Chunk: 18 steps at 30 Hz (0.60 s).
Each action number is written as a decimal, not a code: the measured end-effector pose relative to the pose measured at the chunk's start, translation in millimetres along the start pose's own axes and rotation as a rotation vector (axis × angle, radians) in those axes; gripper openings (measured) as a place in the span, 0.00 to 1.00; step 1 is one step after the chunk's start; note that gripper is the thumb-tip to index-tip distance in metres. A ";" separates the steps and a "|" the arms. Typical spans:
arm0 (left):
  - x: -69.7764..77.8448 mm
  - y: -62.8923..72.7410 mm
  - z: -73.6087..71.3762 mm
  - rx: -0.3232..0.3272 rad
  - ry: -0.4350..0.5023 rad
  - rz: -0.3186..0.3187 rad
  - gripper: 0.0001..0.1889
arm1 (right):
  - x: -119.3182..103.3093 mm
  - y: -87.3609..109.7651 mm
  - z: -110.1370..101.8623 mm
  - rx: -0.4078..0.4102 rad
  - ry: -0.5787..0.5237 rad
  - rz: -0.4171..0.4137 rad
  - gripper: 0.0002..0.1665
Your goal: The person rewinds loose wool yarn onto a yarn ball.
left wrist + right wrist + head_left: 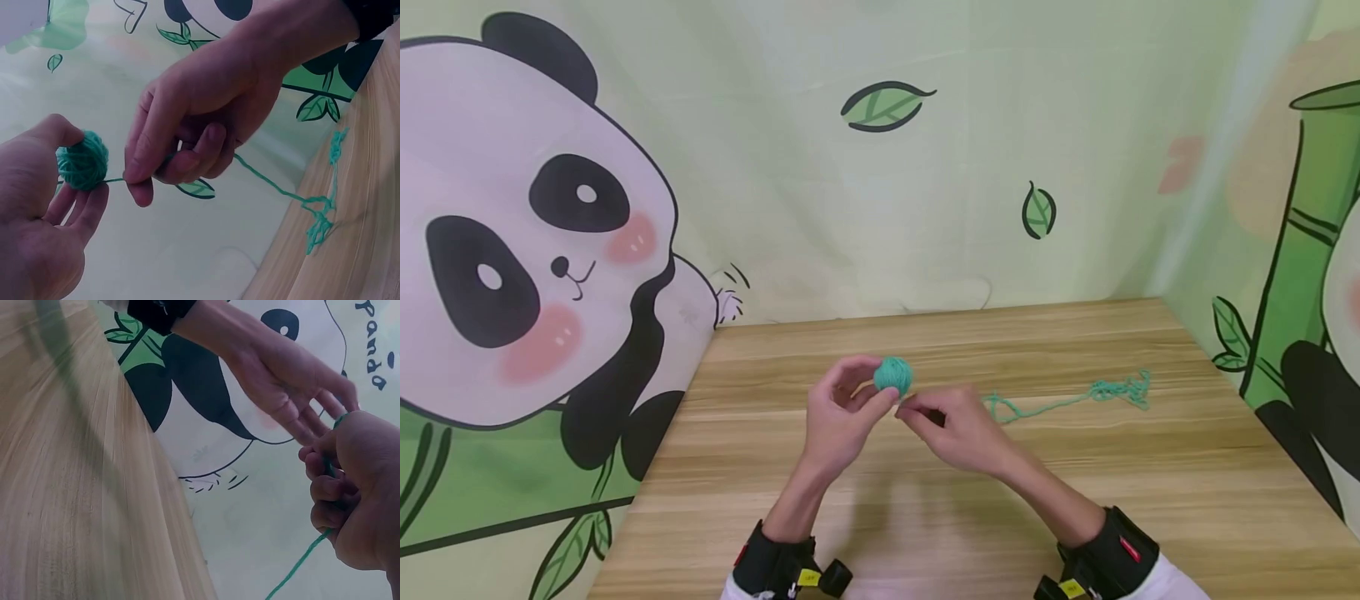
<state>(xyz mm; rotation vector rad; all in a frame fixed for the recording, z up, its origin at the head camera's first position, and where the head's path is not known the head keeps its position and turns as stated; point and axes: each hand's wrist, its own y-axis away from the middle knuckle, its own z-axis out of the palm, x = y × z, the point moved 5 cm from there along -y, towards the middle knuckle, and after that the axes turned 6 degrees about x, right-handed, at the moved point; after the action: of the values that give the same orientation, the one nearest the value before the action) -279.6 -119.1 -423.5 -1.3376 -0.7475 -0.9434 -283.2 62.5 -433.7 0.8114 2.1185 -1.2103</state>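
Where the round teal yarn ball [892,377] sits: above the pale wood-grain table [730,433], pinched between thumb and fingers of the left hand [841,421].
Right hand [957,425]: curled round the thin teal strand [298,565] (partly hidden within the fingers).
Tangled teal yarn [1122,390]: on the table.
Cut off: black-and-white printed panda [1318,392], head view's right edge.

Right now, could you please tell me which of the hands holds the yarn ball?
The left hand holds the teal yarn ball; the right hand grips only its strand.

Soft shadows [880,508] cross the table [715,500]; both wrist views look dimmer.
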 end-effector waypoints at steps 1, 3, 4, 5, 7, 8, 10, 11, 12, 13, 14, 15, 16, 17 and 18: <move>-0.1 0.0 -0.3 0.012 -0.005 0.002 0.22 | -3.9 0.1 0.2 -0.004 0.018 -0.041 0.14; -1.3 -0.3 -0.4 0.027 -0.016 0.013 0.22 | -10.6 0.1 1.0 -0.019 0.047 -0.115 0.17; -2.2 -0.5 -0.4 0.032 -0.019 0.019 0.21 | -13.8 0.2 1.1 -0.028 0.054 -0.142 0.18; -3.0 -0.7 -0.4 0.036 -0.021 0.025 0.21 | -17.1 0.2 0.7 -0.036 0.060 -0.164 0.19; -4.3 -1.0 -0.5 0.040 -0.030 0.041 0.21 | -23.2 0.3 -1.1 -0.056 0.061 -0.181 0.19; -4.9 -1.0 -0.7 0.041 -0.034 0.047 0.21 | -25.5 0.4 -2.6 -0.064 0.059 -0.175 0.19; -5.8 -1.1 -0.9 0.039 -0.039 0.055 0.21 | -30.2 0.2 -7.2 -0.071 0.050 -0.149 0.17; -6.0 -1.0 -1.0 0.037 -0.040 0.057 0.21 | -32.0 0.1 -9.9 -0.074 0.045 -0.130 0.16; -6.2 -0.9 -1.1 0.035 -0.041 0.058 0.21 | -33.5 0.1 -12.7 -0.075 0.040 -0.107 0.14; -6.5 -0.6 -1.2 0.033 -0.040 0.057 0.21 | -34.9 -0.2 -15.7 -0.073 0.038 -0.091 0.13; -6.8 -0.4 -1.2 0.030 -0.039 0.056 0.21 | -36.1 -0.6 -18.5 -0.073 0.032 -0.072 0.11; -6.9 0.0 -1.0 0.025 -0.038 0.055 0.21 | -37.5 -1.2 -21.4 -0.074 0.027 -0.054 0.10; -7.2 0.4 -0.7 0.017 -0.035 0.055 0.21 | -38.7 -1.9 -24.4 -0.075 0.023 -0.038 0.09; -7.7 1.0 -0.3 0.009 -0.033 0.051 0.21 | -39.0 -2.7 -27.1 -0.076 0.017 -0.020 0.09; -8.6 1.6 0.2 -0.001 -0.031 0.045 0.20 | -39.5 -3.6 -30.1 -0.076 0.016 -0.004 0.08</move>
<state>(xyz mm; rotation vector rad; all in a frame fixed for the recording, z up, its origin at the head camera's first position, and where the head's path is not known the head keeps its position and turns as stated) -282.1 -117.8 -431.8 -1.3675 -0.7375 -0.8895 -265.0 78.8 -390.3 0.7858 2.1660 -1.1214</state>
